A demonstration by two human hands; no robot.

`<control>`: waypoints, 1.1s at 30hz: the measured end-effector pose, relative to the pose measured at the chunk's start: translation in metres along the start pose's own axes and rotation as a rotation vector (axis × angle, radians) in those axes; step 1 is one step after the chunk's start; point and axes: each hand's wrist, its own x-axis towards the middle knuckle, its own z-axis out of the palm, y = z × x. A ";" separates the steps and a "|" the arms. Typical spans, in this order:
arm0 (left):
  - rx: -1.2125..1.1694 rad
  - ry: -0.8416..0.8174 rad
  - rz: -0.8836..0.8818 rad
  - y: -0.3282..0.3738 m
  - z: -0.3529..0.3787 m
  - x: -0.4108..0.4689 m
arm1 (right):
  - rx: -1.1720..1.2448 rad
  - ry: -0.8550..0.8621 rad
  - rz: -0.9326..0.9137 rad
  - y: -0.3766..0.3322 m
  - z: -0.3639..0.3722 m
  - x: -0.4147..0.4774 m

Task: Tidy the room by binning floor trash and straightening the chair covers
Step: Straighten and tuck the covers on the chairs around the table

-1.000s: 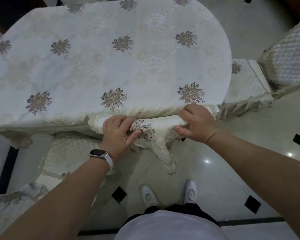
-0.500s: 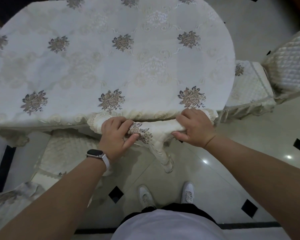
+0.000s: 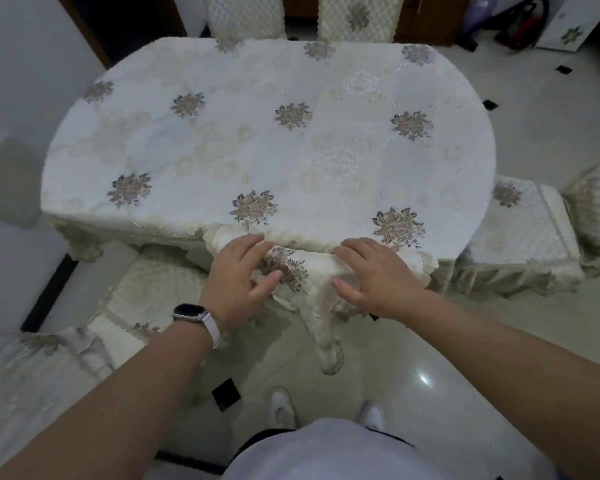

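Cream embroidered fabric cover (image 3: 312, 268), lace-edged and carrying a brown flower motif, is lying bunched along the near edge of the oval bench (image 3: 257, 140), which is wearing a cream tablecloth dotted with brown flower motifs. 1 lace tail of the cover is hanging below the bench's near edge toward the pale glossy tiled floor (image 3: 430, 358). What is sitting under the cover cannot be told.

The left hand (image 3: 238, 275) is holding the cover's left part. Its fingers are curving over the top and its thumb is pressing the front, so its grip is pinching the cloth. The right hand (image 3: 378, 275) is gripping the cover's right part the same way, fingers on top and thumb on the front. Both hands are sitting just beside the bench's near rim, with the flower motif showing between them. A dark smartwatch on a white strap (image 3: 187, 311) is sitting on the left wrist.

A quilted cream chair seat cover (image 3: 520, 237) is lying at the bench's right end. Another quilted seat cover (image 3: 153, 292) is showing under the bench's near-left edge. 2 quilted chair backs (image 3: 245, 15) are standing side by side at the bench's far edge. 2 white shoes (image 3: 283, 407) are standing on the floor on the bench's near side.
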 end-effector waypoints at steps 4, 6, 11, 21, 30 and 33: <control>0.112 0.088 -0.036 0.015 -0.015 -0.022 | -0.042 -0.006 -0.114 -0.014 -0.016 0.008; 0.186 0.165 -0.024 0.023 -0.022 -0.036 | -0.070 -0.009 -0.191 -0.018 -0.022 0.011; 0.374 0.223 -0.103 0.035 -0.033 -0.077 | -0.137 0.024 -0.393 -0.033 -0.030 0.021; 0.497 0.311 -0.267 -0.011 -0.067 -0.132 | -0.168 -0.023 -0.601 -0.113 -0.014 0.078; 0.499 0.377 -0.417 -0.092 -0.120 -0.168 | -0.226 -0.039 -0.729 -0.213 0.015 0.154; 0.540 0.382 -0.448 -0.115 -0.140 -0.186 | -0.218 -0.057 -0.771 -0.250 0.027 0.172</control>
